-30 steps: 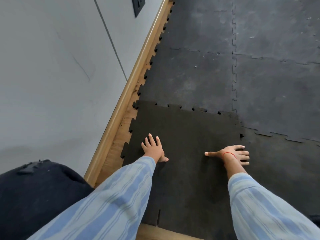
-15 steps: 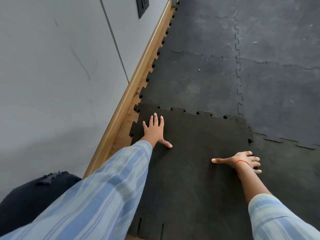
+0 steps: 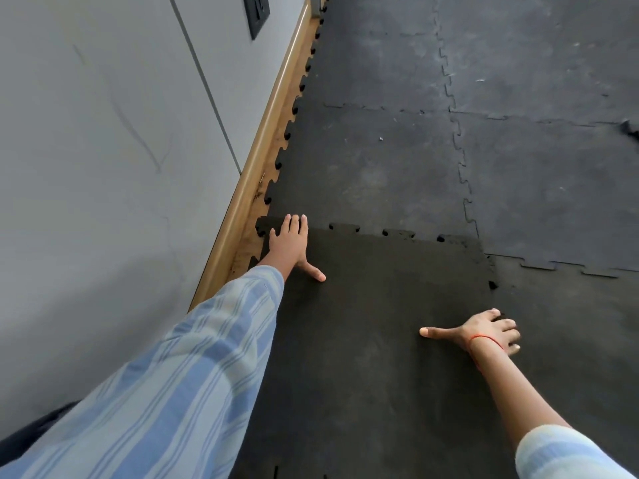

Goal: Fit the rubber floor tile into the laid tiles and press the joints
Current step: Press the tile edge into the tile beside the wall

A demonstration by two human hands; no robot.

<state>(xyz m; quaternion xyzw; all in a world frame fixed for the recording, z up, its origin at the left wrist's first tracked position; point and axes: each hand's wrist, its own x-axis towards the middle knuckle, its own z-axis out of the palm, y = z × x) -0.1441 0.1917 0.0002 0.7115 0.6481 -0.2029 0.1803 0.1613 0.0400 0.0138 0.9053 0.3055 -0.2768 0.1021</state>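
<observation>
A dark rubber tile [image 3: 380, 323] with puzzle-tooth edges lies on the floor in front of me, darker than the laid grey tiles [image 3: 373, 167] beyond it. Its far edge overlaps the laid tile, with teeth still showing along the joint [image 3: 397, 233]. My left hand [image 3: 290, 247] lies flat on the tile's far left corner, fingers together, thumb out. My right hand [image 3: 484, 331] rests flat on the tile's right edge, fingers spread over the joint with the neighbouring tile [image 3: 570, 323]. Neither hand holds anything.
A grey wall [image 3: 103, 167] with a wooden skirting board [image 3: 249, 188] runs along the left, close to the tile edges. A dark wall socket [image 3: 256, 12] sits high on the wall. Laid tiles stretch ahead and to the right.
My left hand has slid forward from the tile's middle left to its far left corner. The right hand stayed at the right edge. My view has moved forward.
</observation>
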